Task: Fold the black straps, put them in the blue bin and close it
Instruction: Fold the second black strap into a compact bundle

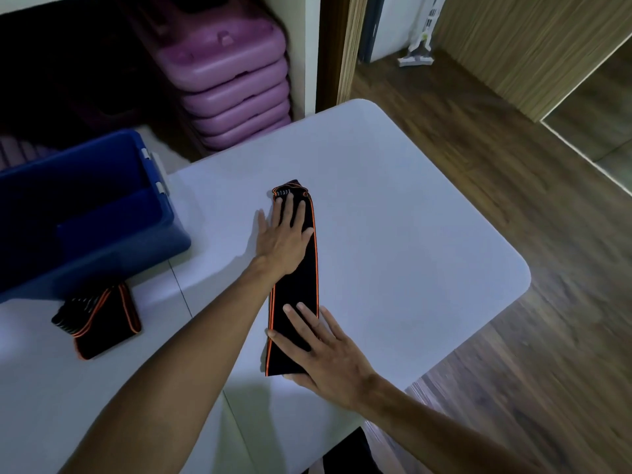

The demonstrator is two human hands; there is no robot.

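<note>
Two flat hands, left hand [285,239] and right hand [325,350], press one long (orange-edged) black strap [301,285].

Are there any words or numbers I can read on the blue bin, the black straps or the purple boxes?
No words, numbers or signs can be read anywhere in this picture.
Blue bin: plain, no label showing.
Long black strap under both hands: only orange edging, no text.
Folded black strap: orange edging too, no text.
Purple cases: moulded shapes, no lettering visible.
White table: blank.
</note>
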